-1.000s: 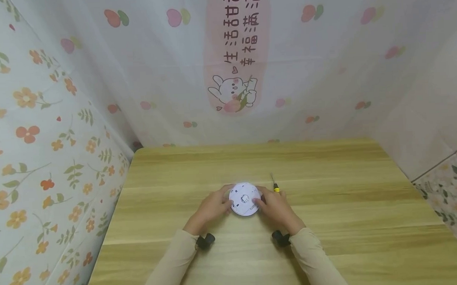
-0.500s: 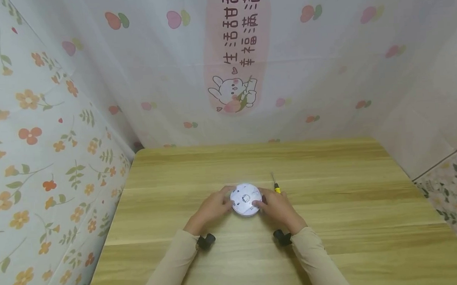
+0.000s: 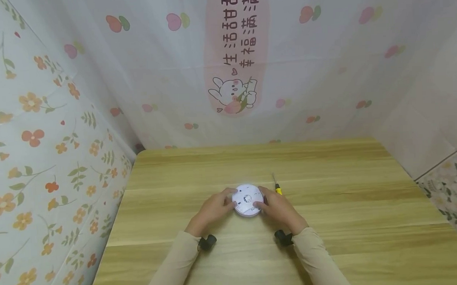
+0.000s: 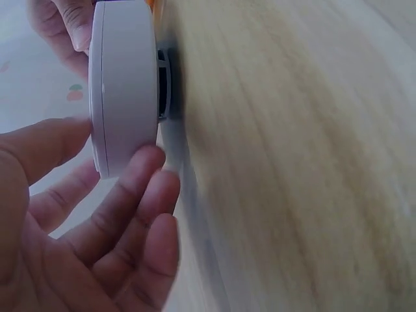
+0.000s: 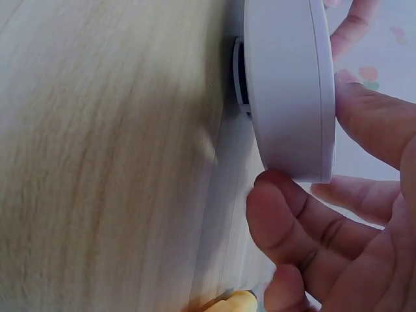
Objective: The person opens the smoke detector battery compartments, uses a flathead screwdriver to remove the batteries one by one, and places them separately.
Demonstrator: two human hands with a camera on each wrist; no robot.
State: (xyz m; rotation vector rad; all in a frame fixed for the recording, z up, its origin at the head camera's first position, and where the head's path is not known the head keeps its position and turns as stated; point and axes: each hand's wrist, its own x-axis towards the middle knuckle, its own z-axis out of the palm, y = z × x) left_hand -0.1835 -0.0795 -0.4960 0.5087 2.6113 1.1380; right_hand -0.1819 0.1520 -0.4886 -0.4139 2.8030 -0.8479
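— Where to look for the white disc (image 3: pixel 247 200)?
— Roughly midway between the left and right edges of the bench (image 3: pixel 361 196), well in from the far edge. Held low, dark slotted ring (image 4: pixel 164 84) facing down; touching the surface or just clear of it, cannot tell.
— Held how?
— By left grip (image 3: pixel 213 206) and right grip (image 3: pixel 279 205), on opposite sides of the rim, each parted about as far as the disc's thickness, thumb on the top face, fingertips curled beneath.
— Heavy? Soft?
— Probably light, stiff plastic, a little slippery along the smooth side. Best taken by the rim; likely most fragile at the ring, so no pressing there.
— And round about?
— Smooth-looking wood grain, with a yellow-and-black screwdriver (image 3: pixel 278 189) just beside the right grip, tip towards the far edge. Beyond that edge, a printed curtain (image 3: pixel 156 73); along the left edge, a flowered cloth (image 3: pixel 41 159).
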